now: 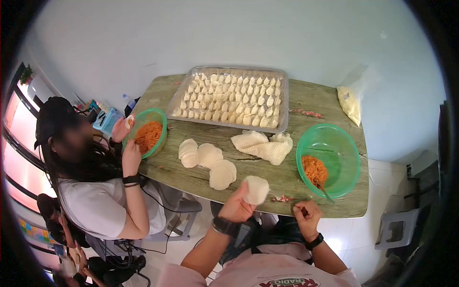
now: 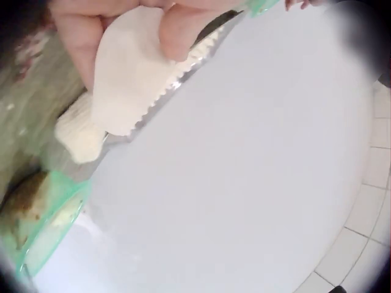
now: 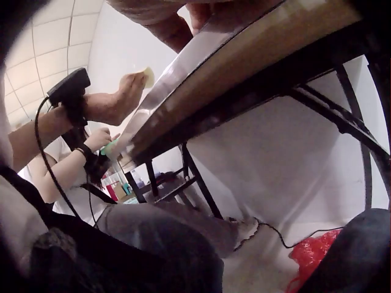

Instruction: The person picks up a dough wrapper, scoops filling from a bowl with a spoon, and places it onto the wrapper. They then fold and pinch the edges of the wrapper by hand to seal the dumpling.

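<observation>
My left hand (image 1: 236,206) holds a round, flat dumpling wrapper (image 1: 256,190) above the table's front edge. In the left wrist view the thumb lies over one side of the wrapper (image 2: 125,70), with fingers along the other. My right hand (image 1: 309,219) rests at the table edge with fingers loosely bent and nothing visible in them. Just beyond it stands a green bowl (image 1: 342,165) with orange-red filling (image 1: 314,171) and a spoon (image 1: 326,193) leaning in it. Overlapping stacks of wrappers (image 1: 223,174) lie left of my left hand.
A metal tray (image 1: 286,103) of dumplings in rows spans the table's back. A cream cloth (image 1: 263,147) lies before it. At left, a seated person (image 1: 110,205) works over another green bowl (image 1: 162,136). A plastic bag (image 1: 350,105) sits at the back right corner.
</observation>
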A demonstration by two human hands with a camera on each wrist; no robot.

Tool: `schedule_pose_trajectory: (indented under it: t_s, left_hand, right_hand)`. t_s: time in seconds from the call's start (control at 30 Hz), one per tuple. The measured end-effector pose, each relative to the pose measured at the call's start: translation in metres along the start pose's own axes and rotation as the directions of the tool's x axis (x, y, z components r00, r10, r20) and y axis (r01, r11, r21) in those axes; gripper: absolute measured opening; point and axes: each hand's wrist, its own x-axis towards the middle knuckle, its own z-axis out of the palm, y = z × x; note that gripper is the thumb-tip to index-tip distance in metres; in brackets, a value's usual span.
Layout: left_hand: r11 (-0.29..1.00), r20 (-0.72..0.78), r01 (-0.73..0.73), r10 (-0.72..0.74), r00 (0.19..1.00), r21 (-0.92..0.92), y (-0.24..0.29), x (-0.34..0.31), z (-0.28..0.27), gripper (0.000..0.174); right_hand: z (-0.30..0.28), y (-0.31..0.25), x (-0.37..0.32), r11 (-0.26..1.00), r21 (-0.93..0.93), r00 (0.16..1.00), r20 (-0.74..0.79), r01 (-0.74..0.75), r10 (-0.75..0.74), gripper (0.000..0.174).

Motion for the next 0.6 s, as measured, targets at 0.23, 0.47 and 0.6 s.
schedule_pose_trajectory:
  t_s: [0.23, 0.47, 0.6]
  left_hand:
    - [0.994, 0.016, 0.100, -0.099, 0.995, -0.050, -0.031, -0.028, 0.018, 0.037]
    - [0.997, -0.025, 0.080, -0.080, 0.996, 0.012, -0.039, -0.032, 0.023, 0.037]
    - [0.995, -0.015, 0.103, -0.103, 0.995, 0.005, -0.044, -0.035, 0.028, 0.036]
  right_hand:
    - [-0.034, -0.002, -0.017, 0.834, 0.531, 0.902, -0.272, -0.151, 0.336, 0.021]
    - [-0.096, -0.040, 0.042, 0.900, -0.360, 0.967, 0.023, 0.246, -0.256, 0.042]
    - [-0.097, -0.030, 0.058, 0.876, -0.331, 0.936, 0.146, 0.352, -0.321, 0.030]
